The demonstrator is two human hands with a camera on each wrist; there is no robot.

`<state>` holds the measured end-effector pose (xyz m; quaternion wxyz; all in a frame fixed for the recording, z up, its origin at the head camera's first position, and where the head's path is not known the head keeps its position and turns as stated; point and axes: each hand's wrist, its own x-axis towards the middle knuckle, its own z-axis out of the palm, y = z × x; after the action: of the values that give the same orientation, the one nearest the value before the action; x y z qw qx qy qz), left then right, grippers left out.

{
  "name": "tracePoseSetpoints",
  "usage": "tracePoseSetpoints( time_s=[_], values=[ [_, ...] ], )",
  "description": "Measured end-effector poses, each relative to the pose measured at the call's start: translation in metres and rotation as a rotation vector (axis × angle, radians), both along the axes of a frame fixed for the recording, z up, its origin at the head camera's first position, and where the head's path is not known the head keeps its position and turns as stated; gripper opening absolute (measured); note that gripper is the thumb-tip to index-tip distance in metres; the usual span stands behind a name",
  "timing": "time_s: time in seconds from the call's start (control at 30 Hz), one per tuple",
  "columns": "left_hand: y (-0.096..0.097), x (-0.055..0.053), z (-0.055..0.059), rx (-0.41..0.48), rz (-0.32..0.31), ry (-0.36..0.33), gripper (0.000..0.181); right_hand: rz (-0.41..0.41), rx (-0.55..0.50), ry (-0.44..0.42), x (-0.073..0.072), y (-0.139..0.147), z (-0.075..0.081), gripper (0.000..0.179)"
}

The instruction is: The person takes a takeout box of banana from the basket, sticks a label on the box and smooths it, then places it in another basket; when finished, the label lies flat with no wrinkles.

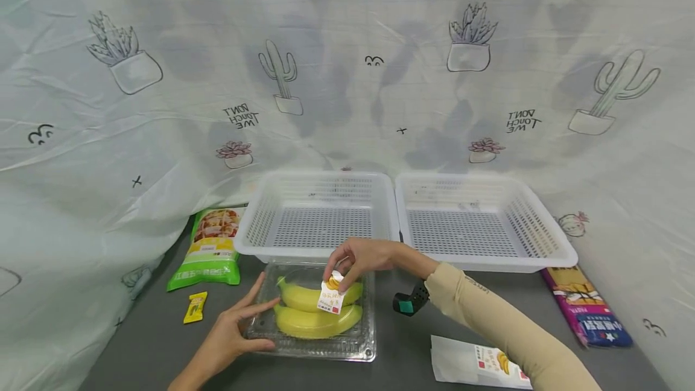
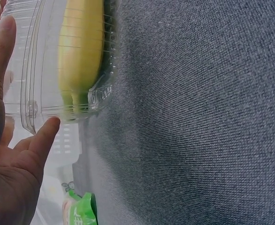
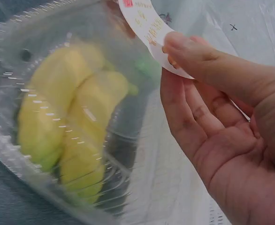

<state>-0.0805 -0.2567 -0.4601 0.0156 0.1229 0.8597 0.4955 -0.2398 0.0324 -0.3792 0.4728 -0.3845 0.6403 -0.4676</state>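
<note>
A clear plastic clamshell box (image 1: 320, 352) lies closed on the grey table, with two yellow bananas (image 1: 320, 326) inside. My left hand (image 1: 230, 326) rests against the box's left side, its fingers and thumb spread and fairly straight. In the left wrist view, a fingertip touches the box's rim. Above the lid, my right hand (image 1: 362, 258) pinches a white banana sticker (image 1: 330, 301) between thumb and fingers. The sticker (image 3: 149, 30) bends in the right wrist view, printed side showing. Whether its lower edge touches the lid cannot be made out.
Two white perforated baskets (image 1: 320, 251) stand side by side behind the box. A green snack bag (image 1: 209, 258) and a small yellow packet (image 1: 195, 308) lie left. On the right are a strip of banana stickers (image 1: 456, 359) and a pasta pack (image 1: 589, 312). A patterned curtain (image 1: 347, 77) hangs behind.
</note>
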Motion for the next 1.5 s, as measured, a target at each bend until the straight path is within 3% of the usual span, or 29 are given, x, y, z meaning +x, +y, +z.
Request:
tracePoseSetpoints(
  time_s=[0.2, 0.37, 0.57, 0.73, 0.87, 1.1, 1.2, 1.37, 1.5],
  values=[
    [0.0, 0.0, -0.001, 0.011, 0.001, -0.002, 0.068, 0.098, 0.014, 0.084, -0.008, -0.02, 0.0, 0.03],
    [0.0, 0.0, -0.002, -0.001, 0.005, -0.002, 0.068, 0.138, 0.052, 0.207, -0.009, -0.031, -0.001, 0.027],
    [0.001, 0.0, -0.003, 0.001, 0.017, -0.01, 0.068, 0.17, 0.072, 0.282, -0.007, -0.042, -0.002, 0.026],
    [0.001, 0.0, -0.003, 0.016, 0.01, -0.011, 0.067, 0.198, 0.085, 0.45, -0.003, -0.045, -0.005, 0.025],
    [0.001, 0.0, -0.003, 0.022, 0.004, -0.012, 0.067, 0.174, 0.111, 0.548, 0.003, -0.045, -0.009, 0.023],
    [-0.001, 0.0, -0.001, 0.003, 0.007, -0.011, 0.067, 0.143, 0.112, 0.824, 0.015, -0.041, -0.007, 0.024],
    [-0.001, 0.0, 0.0, -0.002, 0.013, -0.007, 0.068, 0.076, 0.065, 0.816, 0.018, -0.037, -0.008, 0.03],
    [-0.001, 0.0, 0.0, 0.016, 0.014, -0.015, 0.067, -0.062, -0.07, 0.697, 0.019, -0.029, -0.02, 0.037],
    [0.001, 0.001, 0.0, 0.046, 0.005, -0.028, 0.067, -0.229, -0.249, 0.468, 0.025, -0.024, -0.03, 0.036]
  ],
)
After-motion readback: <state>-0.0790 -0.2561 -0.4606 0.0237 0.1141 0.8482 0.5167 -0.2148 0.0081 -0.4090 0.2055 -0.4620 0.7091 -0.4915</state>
